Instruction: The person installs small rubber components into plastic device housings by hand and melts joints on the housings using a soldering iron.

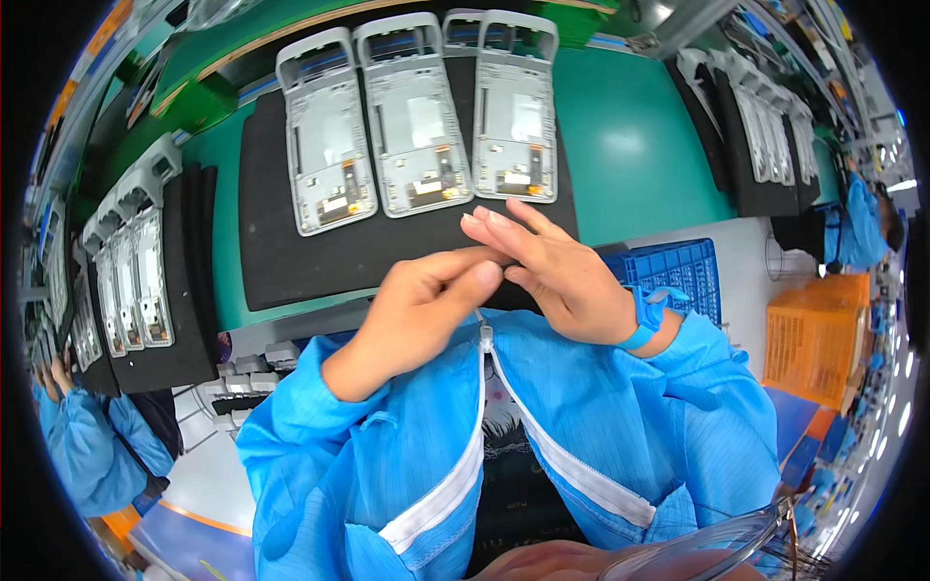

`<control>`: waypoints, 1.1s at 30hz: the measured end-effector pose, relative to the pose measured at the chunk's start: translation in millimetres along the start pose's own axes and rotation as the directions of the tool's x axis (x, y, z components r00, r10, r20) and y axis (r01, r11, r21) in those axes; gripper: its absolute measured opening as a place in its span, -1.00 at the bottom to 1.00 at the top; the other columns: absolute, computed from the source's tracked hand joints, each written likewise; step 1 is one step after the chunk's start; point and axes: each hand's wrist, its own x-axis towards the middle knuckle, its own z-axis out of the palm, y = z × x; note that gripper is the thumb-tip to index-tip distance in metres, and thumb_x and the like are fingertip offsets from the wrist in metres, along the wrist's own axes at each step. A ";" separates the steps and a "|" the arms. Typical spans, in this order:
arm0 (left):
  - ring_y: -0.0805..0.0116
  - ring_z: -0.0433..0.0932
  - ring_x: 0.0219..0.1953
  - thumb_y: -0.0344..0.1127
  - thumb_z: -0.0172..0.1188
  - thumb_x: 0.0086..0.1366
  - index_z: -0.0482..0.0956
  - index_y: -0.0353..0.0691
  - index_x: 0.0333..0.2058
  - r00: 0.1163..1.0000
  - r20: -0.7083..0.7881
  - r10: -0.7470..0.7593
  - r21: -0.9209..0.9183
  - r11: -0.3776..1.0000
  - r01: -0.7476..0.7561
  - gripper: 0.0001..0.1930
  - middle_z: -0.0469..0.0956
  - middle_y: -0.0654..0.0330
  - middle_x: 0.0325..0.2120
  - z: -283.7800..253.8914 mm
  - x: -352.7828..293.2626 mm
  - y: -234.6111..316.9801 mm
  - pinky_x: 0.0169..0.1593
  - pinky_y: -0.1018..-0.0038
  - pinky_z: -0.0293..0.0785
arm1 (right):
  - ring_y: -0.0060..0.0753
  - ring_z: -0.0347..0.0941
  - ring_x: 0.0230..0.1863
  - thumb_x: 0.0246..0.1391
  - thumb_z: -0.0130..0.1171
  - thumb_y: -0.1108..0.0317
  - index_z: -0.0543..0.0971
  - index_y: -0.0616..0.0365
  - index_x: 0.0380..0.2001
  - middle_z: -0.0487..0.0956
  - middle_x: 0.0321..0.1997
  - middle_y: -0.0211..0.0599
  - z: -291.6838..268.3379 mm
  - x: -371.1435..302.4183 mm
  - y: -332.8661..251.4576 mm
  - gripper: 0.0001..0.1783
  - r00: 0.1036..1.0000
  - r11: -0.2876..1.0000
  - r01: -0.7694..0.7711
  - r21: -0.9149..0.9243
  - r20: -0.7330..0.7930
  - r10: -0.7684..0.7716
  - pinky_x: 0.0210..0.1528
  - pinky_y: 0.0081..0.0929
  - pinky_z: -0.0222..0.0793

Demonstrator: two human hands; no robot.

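Above the near edge of the black mat (291, 252), the two hands meet in front of the chest. The left hand (421, 300) comes up from a blue sleeve with its fingers curled and thumb extended toward the right hand (552, 271); its grip looks pinched, but whether anything lies between thumb and fingertips cannot be told. The right hand is angled left, fingers long and nearly straight, loosely spread, holding nothing that shows; a blue wrist strap (644, 320) circles its wrist. The fingertips of both hands touch or overlap, and the contact point is hidden by the left thumb. Just beyond the hands, on the mat on the green counter (639, 155), lie three grey frames (417, 116) side by side, none touched. More frames sit on mats at the left and right, bent by the lens. A blue crate (683, 271) stands beside the right wrist, partly hidden.
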 end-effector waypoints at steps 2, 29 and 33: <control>0.69 0.21 -0.55 -0.24 0.04 0.21 0.50 -0.35 -0.24 0.998 -0.065 0.023 -0.050 0.998 -0.026 -0.72 0.41 0.34 -0.59 8.5 0.5 -4.9 -0.49 0.69 0.15 | -0.14 0.12 0.19 -0.10 -0.03 0.64 0.17 0.13 0.11 0.31 0.09 -0.19 0.3 5.3 2.8 -0.38 0.999 0.982 0.043 -0.184 0.025 -0.039 0.22 -0.06 -0.15; 0.73 0.28 -0.57 -0.36 0.18 0.10 0.50 -0.34 -0.37 0.999 -0.037 0.015 -0.252 0.967 -0.024 -0.83 0.40 0.39 -0.66 -51.2 10.6 -7.0 -0.46 0.75 0.26 | -0.39 0.39 -0.41 -0.24 0.24 0.42 0.58 0.09 -0.41 0.47 -0.49 -0.35 12.4 49.4 6.1 -0.80 0.971 0.985 -0.168 0.043 -0.166 0.172 -0.36 -0.53 0.29; 0.73 0.28 -0.58 -0.36 0.19 0.09 0.52 -0.34 -0.38 0.997 -0.075 0.024 -0.252 0.967 -0.042 -0.84 0.42 0.37 -0.67 -48.9 11.4 -8.7 -0.46 0.75 0.28 | -0.39 0.41 -0.41 -0.25 0.25 0.43 0.57 0.11 -0.45 0.48 -0.50 -0.34 13.1 48.3 9.0 -0.83 0.968 0.986 -0.165 0.031 -0.186 0.168 -0.36 -0.52 0.31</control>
